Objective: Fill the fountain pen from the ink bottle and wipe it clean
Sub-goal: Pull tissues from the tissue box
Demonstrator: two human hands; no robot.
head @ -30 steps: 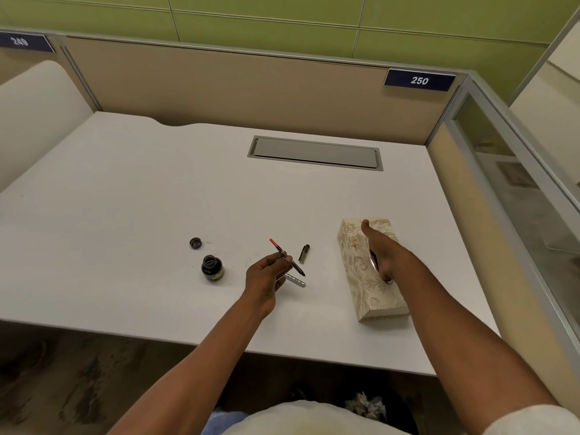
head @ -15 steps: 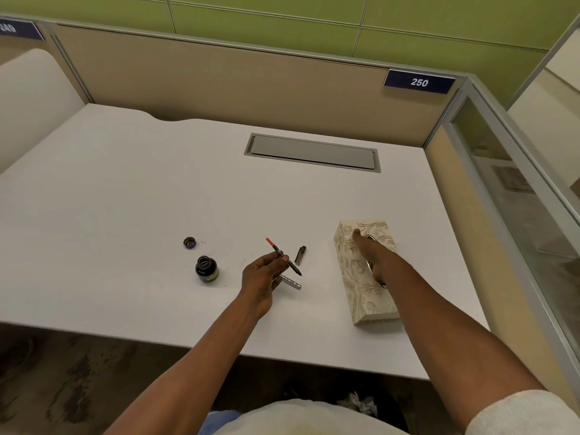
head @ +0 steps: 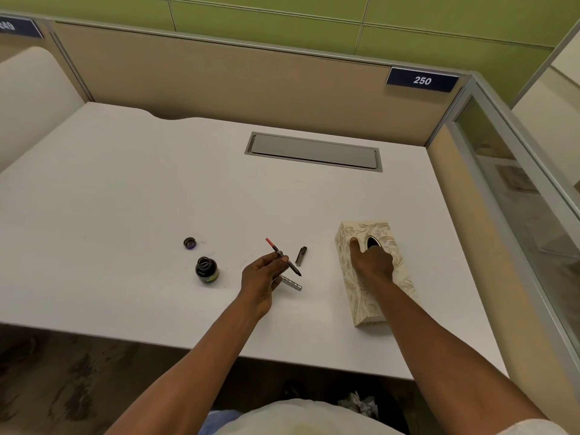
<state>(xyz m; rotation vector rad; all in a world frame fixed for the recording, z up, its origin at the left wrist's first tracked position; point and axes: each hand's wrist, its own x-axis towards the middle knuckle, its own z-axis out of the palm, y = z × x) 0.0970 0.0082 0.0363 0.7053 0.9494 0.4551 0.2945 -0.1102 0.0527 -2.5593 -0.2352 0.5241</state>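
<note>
The right hand (head: 372, 262) has been shifted along the tissue box (head: 373, 296) — fingers now curled at its oval slot, nothing yet gripped; no tissue is seen. The pen (head: 284, 257) is pinched in the left hand (head: 262, 277), nib toward 4 o'clock. The open bottle (head: 206, 270) stands at 9 o'clock from that hand. Filling looks finished — wiping is judged next.

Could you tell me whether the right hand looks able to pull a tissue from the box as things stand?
Probably yes: the right hand rests on the tissue box beside its uncovered opening.
</note>
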